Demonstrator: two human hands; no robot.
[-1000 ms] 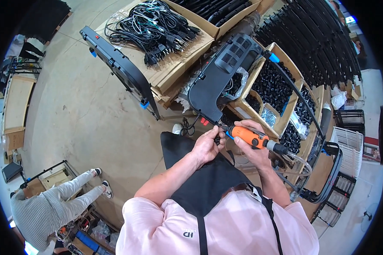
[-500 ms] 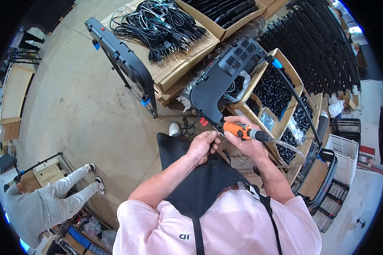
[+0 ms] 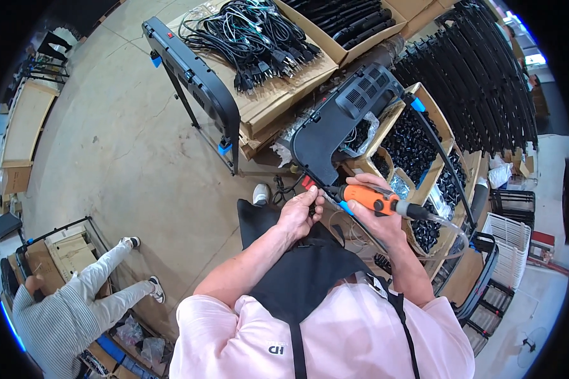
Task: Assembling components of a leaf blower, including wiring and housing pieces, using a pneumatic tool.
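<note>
My right hand [image 3: 376, 221] is wrapped around an orange power screwdriver [image 3: 368, 198], which has a clear hose at its back end. The screwdriver's front points left at the near edge of a black plastic housing [image 3: 316, 140] with a vented hump. Beside that tip, my left hand [image 3: 298, 215] has its fingers closed, thumb and forefinger touching or almost touching a small red part [image 3: 308, 182] on the housing's edge. Anything between those fingers is too small to make out. A blue clip [image 3: 346, 207] shows on the black tube just below the screwdriver.
A divided wooden bin [image 3: 417, 136] of small black parts stands right of the housing. Black power cords [image 3: 253, 41] lie on cardboard at the back. A second black housing [image 3: 199, 88] stands on legs at the left. Another person [image 3: 63, 303] bends over at the lower left.
The screwdriver has tilted and shifted slightly right and down. My left thumb and forefinger have come up to the red part. The blue clip below the screwdriver has come into sight.
</note>
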